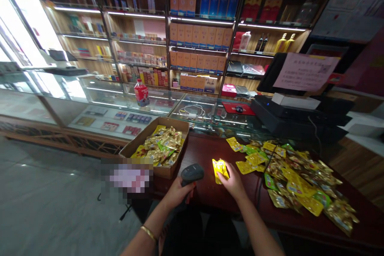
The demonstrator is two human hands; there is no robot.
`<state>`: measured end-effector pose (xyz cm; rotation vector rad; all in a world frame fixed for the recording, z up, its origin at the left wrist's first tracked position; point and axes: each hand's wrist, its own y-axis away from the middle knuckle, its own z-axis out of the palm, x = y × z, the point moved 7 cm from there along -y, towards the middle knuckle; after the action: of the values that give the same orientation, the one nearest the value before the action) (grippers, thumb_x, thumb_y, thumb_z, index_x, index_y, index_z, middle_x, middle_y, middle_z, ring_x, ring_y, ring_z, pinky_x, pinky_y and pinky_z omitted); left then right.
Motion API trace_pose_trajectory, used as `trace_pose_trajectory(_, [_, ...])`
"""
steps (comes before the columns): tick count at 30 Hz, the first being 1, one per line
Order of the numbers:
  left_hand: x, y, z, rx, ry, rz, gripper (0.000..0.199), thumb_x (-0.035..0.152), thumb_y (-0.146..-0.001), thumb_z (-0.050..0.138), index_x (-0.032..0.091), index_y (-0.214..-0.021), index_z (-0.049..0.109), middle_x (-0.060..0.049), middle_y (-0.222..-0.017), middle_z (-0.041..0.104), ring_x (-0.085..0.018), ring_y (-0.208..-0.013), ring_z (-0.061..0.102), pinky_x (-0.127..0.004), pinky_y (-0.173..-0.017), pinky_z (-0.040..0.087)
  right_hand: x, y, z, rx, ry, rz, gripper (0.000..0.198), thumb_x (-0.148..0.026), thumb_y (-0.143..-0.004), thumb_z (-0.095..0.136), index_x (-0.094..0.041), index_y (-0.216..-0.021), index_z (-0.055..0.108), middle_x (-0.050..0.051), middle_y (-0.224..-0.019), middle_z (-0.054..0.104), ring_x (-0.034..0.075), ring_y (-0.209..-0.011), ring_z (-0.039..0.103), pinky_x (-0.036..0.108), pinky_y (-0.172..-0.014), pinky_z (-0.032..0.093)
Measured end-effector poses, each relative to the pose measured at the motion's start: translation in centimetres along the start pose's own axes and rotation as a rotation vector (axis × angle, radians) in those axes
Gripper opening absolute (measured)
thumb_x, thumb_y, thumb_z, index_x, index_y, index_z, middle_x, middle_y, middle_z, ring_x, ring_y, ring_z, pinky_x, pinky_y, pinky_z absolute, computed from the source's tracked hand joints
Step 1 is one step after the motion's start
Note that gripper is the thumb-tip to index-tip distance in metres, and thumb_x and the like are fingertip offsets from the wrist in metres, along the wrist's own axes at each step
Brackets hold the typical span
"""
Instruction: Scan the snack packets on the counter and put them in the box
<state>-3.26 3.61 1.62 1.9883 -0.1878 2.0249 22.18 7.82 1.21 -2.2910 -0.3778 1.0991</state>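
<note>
My left hand is wrapped round the handle of a dark grey barcode scanner, whose head points right. In my right hand is a small yellow snack packet, pinched between thumb and fingers just above the dark red table. A bright patch of light falls on the packet, in front of the scanner. To the right of my right hand lies a loose pile of gold, yellow and green packets. Left of the scanner, a cardboard box holds several similar packets.
A black cable runs across the table beside the pile. Behind it stand a monitor and till. The glass counter carries a red-labelled bottle, a white cable and a mouse. Stocked shelves line the back wall.
</note>
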Motion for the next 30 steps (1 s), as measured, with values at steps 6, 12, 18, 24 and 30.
trace_pose_trajectory(6, [-0.7,0.0,0.1,-0.011,0.022,0.008,0.059,0.071,-0.073,0.077,0.018,-0.056,0.060,-0.003,-0.050,0.060,-0.011,-0.038,0.050,-0.024,-0.040,0.036,1.0,0.6,0.5,-0.058,-0.014,0.006,0.048,-0.044,-0.092,0.064,-0.024,-0.135,0.064,0.014,-0.128,0.074,0.031,-0.118,0.072,0.048,-0.101,0.061])
trace_pose_trajectory(12, [-1.0,0.1,0.1,-0.007,0.084,-0.001,0.052,0.066,-0.070,0.082,0.017,-0.072,0.065,-0.001,-0.053,0.062,-0.012,-0.039,0.052,-0.024,-0.041,0.041,1.4,0.7,0.6,-0.137,-0.006,0.085,0.052,-0.048,-0.092,0.063,-0.027,-0.139,0.062,0.012,-0.139,0.070,0.030,-0.123,0.070,0.047,-0.105,0.058])
trace_pose_trajectory(18, [-1.5,-0.2,0.0,-0.004,0.089,-0.005,0.046,0.059,-0.072,0.082,0.017,-0.076,0.064,0.000,-0.054,0.063,-0.011,-0.038,0.052,-0.023,-0.039,0.040,2.3,0.8,0.5,-0.133,-0.069,0.232,0.069,-0.056,-0.087,0.067,-0.026,-0.148,0.055,0.013,-0.139,0.070,0.030,-0.125,0.069,0.048,-0.109,0.054])
trace_pose_trajectory(24, [-1.9,-0.5,0.3,-0.005,0.068,-0.032,0.045,0.059,-0.075,0.078,0.017,-0.078,0.062,0.002,-0.054,0.062,-0.011,-0.038,0.052,-0.021,-0.039,0.040,5.3,-0.4,0.1,0.005,-0.150,0.590,0.088,-0.067,-0.069,0.072,-0.018,-0.141,0.060,0.015,-0.114,0.079,0.033,-0.104,0.077,0.047,-0.093,0.061])
trace_pose_trajectory(30, [-1.7,-0.5,0.3,0.018,0.077,-0.017,0.043,0.059,-0.076,0.077,0.018,-0.076,0.061,0.003,-0.052,0.060,-0.010,-0.037,0.051,-0.022,-0.040,0.041,-5.3,-10.1,7.1,-0.128,-0.546,0.459,0.081,-0.060,-0.072,0.079,-0.023,-0.142,0.061,0.011,-0.123,0.078,0.029,-0.105,0.076,0.041,-0.088,0.063])
